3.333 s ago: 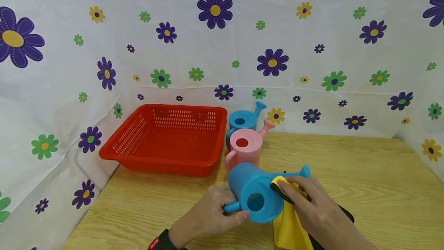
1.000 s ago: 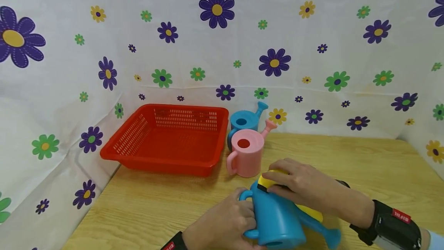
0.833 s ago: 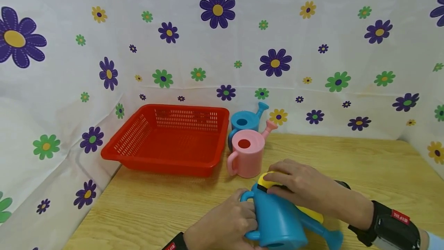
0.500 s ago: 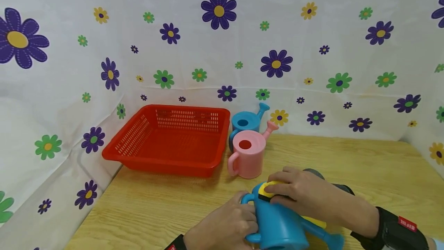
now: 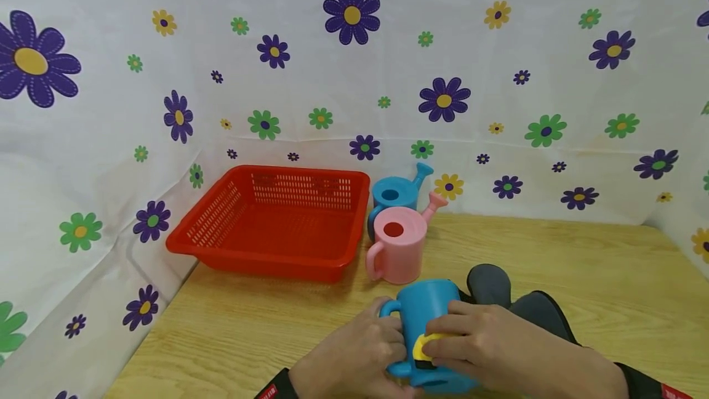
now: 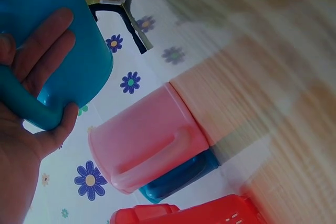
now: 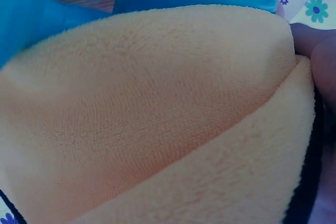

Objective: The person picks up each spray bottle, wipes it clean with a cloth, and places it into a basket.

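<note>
Over the tabletop (image 5: pixel 266 325) I judge the blue watering can (image 5: pixel 425 303) light, best gripped where left hand (image 5: pixel 357 350) clasps its handle (image 5: pixel 389 308), right hand (image 5: pixel 490 343) pinching yellow cloth (image 5: pixel 422 348).

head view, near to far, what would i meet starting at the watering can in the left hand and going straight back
Held blue watering can with its handle in the left hand → pink watering can → rear blue watering can → flowered sheet
</note>
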`<state>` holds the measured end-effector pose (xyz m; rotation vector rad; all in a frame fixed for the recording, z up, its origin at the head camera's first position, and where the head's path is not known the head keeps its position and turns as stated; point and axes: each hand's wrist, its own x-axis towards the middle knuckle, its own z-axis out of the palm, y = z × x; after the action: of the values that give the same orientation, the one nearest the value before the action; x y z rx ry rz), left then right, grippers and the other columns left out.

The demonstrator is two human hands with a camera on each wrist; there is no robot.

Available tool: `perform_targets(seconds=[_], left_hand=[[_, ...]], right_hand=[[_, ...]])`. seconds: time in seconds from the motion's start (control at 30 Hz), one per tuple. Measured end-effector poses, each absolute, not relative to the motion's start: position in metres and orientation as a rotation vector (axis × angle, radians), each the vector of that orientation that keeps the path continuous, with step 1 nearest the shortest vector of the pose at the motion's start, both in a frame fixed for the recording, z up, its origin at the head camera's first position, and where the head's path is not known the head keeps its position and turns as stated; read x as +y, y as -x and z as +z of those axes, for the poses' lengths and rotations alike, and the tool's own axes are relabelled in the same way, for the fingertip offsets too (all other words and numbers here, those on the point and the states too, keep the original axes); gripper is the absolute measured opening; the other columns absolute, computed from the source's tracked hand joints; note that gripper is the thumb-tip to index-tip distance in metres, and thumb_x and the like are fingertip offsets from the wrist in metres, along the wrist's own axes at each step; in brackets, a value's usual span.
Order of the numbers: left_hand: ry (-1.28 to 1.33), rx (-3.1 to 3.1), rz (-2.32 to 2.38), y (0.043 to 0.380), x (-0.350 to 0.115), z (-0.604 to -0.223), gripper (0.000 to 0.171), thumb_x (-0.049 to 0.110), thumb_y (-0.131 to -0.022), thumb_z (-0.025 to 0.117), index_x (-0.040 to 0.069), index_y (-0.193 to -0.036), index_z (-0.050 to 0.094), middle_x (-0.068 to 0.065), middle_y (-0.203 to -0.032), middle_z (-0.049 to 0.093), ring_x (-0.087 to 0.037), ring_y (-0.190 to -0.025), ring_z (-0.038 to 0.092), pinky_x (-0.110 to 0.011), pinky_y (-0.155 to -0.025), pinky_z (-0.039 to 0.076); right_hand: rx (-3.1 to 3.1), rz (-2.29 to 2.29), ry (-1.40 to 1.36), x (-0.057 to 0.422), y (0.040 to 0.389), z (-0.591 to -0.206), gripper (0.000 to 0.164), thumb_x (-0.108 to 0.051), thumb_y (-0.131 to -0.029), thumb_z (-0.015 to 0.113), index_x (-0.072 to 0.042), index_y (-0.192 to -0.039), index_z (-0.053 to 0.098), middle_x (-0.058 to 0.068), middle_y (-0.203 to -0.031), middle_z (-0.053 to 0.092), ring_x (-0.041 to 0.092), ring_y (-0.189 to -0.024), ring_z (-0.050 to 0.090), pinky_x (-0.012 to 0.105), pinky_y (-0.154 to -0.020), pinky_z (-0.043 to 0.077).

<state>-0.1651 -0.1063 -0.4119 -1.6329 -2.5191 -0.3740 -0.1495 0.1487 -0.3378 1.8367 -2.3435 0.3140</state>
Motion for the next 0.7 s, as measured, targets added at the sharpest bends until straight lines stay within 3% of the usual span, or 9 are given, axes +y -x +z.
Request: perform_targets(seconds=[0.4,0.7], left_hand=[[1.558,-2.366,-0.314,0.1674,-0.1095,-0.4149,0.034,0.053,-0.090,0.069,0.026,-0.071,0.063,0.016,-0.063,0.049,0.001,-0.072,0.043,-0.044,-0.106,0.050],[1.546,-2.348,-0.307,0.1673,-0.1132,-0.4138,0.039,0.057,-0.092,0.066,0.025,-0.069,0.063,0.015,-0.062,0.053,0.001,-0.069,0.042,-0.043,-0.105,0.050]], right_hand=[[-2.276,0.331,-1.861,0.1494,0.1399,-0.3343,0.024,-0.031,-0.099,0.066,-0.025,-0.121,0.072,-0.012,-0.114,0.072,0.000,-0.092,0.060,0.010,-0.083,0.052],[-2.278,0.387,-1.844,0.1505,0.1382,-0.3351,0.023,-0.031,-0.100,0.065,-0.027,-0.122,0.070,-0.014,-0.116,0.072,-0.001,-0.093,0.061,0.013,-0.086,0.055]])
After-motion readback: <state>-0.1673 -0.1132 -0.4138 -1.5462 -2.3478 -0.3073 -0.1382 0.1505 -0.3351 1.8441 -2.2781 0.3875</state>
